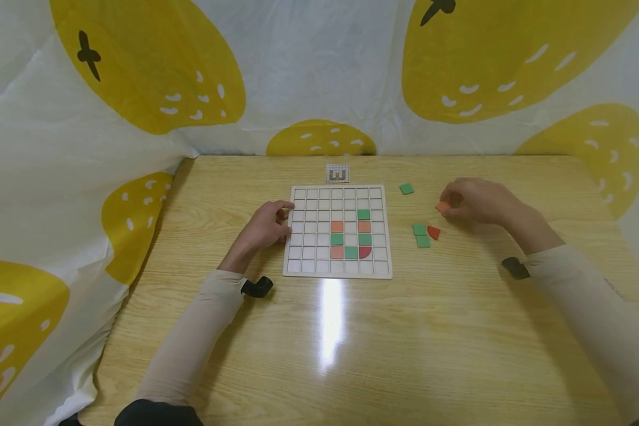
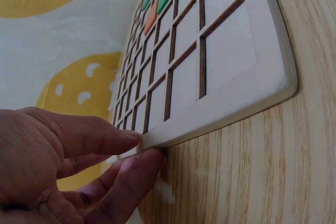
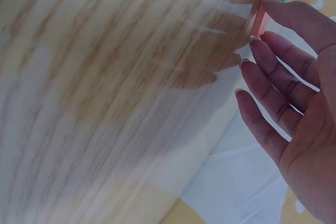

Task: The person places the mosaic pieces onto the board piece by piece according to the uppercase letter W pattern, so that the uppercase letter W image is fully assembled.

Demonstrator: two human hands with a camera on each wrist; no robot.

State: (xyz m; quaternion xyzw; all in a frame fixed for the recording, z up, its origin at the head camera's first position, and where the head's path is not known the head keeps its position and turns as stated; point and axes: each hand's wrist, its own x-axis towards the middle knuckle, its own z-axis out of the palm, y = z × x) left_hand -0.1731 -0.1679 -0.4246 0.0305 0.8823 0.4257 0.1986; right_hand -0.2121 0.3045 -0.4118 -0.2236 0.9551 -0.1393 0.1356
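A white gridded board (image 1: 323, 232) lies flat on the table, with several green and orange square tiles and a red rounded tile (image 1: 364, 252) set in its cells. At its left edge is my left hand (image 1: 266, 225), thumb and index fingertips touching the rim (image 2: 210, 121) a little apart. To the right of the board, my right hand (image 1: 476, 200) pinches an orange square tile (image 3: 259, 22) between thumb and index finger, close over the table. The other fingers of that hand spread loosely in the right wrist view.
Two green tiles (image 1: 419, 229) touch beside a loose red quarter-round tile (image 1: 433, 232), between board and right hand. Another green tile (image 1: 407, 189) lies farther back. A small pattern card (image 1: 338, 173) sits behind the board. Fabric with yellow shapes (image 1: 319, 77) hangs beyond the wooden table (image 1: 394, 343).
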